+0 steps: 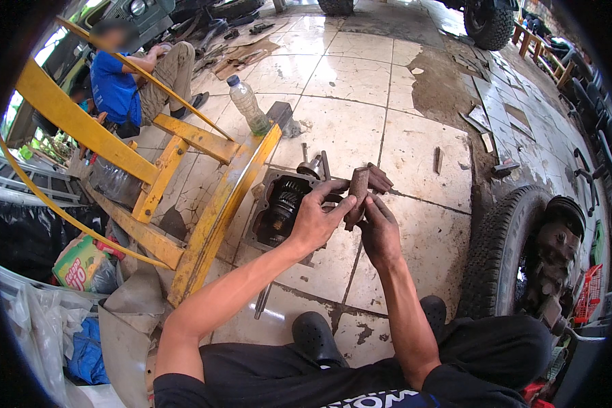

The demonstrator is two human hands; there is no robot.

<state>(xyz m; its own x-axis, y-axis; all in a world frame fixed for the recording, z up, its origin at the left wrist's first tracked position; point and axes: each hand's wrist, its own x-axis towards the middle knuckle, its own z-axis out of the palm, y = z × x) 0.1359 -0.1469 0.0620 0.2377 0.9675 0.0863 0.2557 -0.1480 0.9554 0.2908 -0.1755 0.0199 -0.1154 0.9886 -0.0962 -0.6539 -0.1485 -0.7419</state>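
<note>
Both hands meet over the floor tiles, in front of my body. My left hand [317, 216] pinches a brown, worn, folded strip [358, 192] between thumb and fingers. From the other side, my right hand [379, 234] grips the same strip near its lower end. It looks like sandpaper, but its surface is too small to be sure. Left of the hands sits an open metal gearbox housing [254, 234] with a stack of dark, oily gears [285, 204] inside. A shaft end [310, 167] sticks out at its far side; my left forearm hides part of the near side.
A yellow steel frame [207, 221] stands to the left, with a plastic bottle [249, 105] at its far end. Another person [119, 85] sits beyond it. A large tyre [500, 255] lies to the right beside a greasy metal assembly [559, 245]. Broken tiles [479, 119] lie far right.
</note>
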